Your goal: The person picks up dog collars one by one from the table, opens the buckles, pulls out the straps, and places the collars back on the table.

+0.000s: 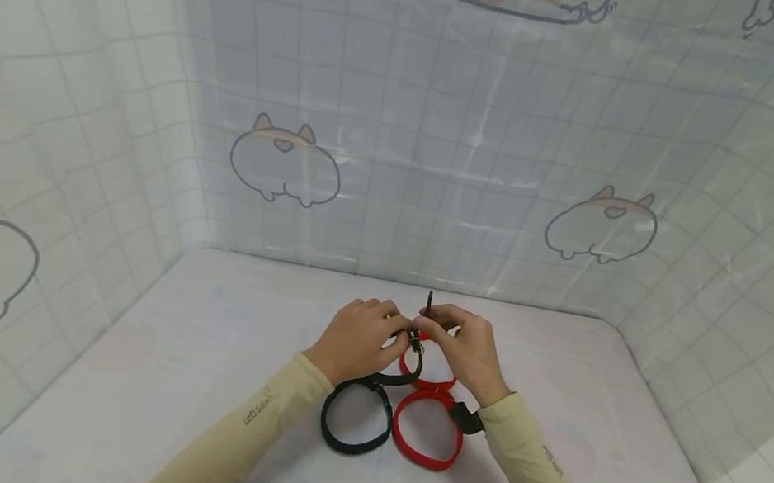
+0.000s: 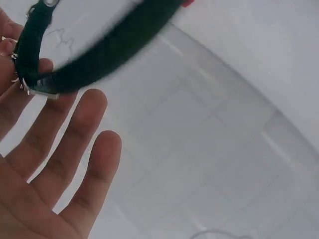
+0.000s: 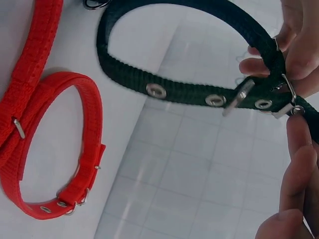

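A dark green collar (image 3: 184,92) with metal eyelets forms a loop between both hands, its strap passing through a metal buckle (image 3: 289,99). My left hand (image 1: 359,339) pinches it near the buckle; in the left wrist view the other fingers (image 2: 107,154) extend away from the strap. My right hand (image 1: 467,347) pinches the strap's end part, whose tip (image 1: 430,302) sticks up above the fingers. Behind the held loop lies a red collar (image 1: 436,386). The thumb contacts are partly hidden.
Nearer the body, a dark collar (image 1: 352,447) and another red collar (image 1: 424,460) lie side by side on the white table (image 1: 194,430). A black piece (image 1: 467,418) sits by the right wrist. Grid-patterned sheeting (image 1: 406,111) walls the back and both sides.
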The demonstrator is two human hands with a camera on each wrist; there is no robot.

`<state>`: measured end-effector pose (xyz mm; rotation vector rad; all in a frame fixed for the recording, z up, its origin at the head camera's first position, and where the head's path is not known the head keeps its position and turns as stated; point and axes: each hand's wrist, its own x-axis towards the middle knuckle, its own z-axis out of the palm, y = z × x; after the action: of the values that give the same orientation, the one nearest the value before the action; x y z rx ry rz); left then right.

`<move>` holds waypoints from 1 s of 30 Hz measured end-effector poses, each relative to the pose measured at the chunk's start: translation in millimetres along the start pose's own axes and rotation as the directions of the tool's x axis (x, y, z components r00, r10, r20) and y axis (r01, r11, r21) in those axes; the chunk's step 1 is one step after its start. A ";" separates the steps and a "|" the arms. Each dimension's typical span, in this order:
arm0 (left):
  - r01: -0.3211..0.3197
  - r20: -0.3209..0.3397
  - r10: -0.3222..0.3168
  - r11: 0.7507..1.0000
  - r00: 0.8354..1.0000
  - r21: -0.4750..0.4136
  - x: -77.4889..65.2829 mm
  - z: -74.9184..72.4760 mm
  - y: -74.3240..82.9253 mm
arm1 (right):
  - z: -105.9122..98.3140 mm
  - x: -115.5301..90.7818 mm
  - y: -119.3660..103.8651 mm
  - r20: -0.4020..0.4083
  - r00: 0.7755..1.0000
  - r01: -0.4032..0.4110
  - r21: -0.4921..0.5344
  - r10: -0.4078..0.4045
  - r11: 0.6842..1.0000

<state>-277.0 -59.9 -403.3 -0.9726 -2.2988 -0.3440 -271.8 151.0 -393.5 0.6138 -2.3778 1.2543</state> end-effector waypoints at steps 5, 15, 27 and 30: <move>-0.076 -0.016 0.077 0.995 0.997 0.057 -0.6 -2.4 0.1 | 2.5 2.0 -1.6 0.004 1.000 -0.008 0.001 0.008 1.000; 0.014 0.019 -0.011 0.988 1.000 -0.155 -6.8 4.7 -9.9 | 0.7 0.4 -2.7 0.052 0.999 0.002 -0.009 -0.001 1.000; 0.171 -0.019 -0.186 0.934 0.982 -0.315 -9.7 -3.7 -17.4 | -7.6 -11.6 14.9 0.220 0.970 -0.104 -0.006 0.103 0.995; 0.181 -0.010 -0.196 0.924 0.981 -0.336 -9.1 -4.1 -16.2 | -7.4 -12.9 15.2 0.233 0.966 -0.121 0.038 0.109 0.992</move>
<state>-281.9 -78.1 -405.8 -0.8891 -2.3442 -0.8510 -268.3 167.5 -406.5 0.6788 -2.6114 1.3636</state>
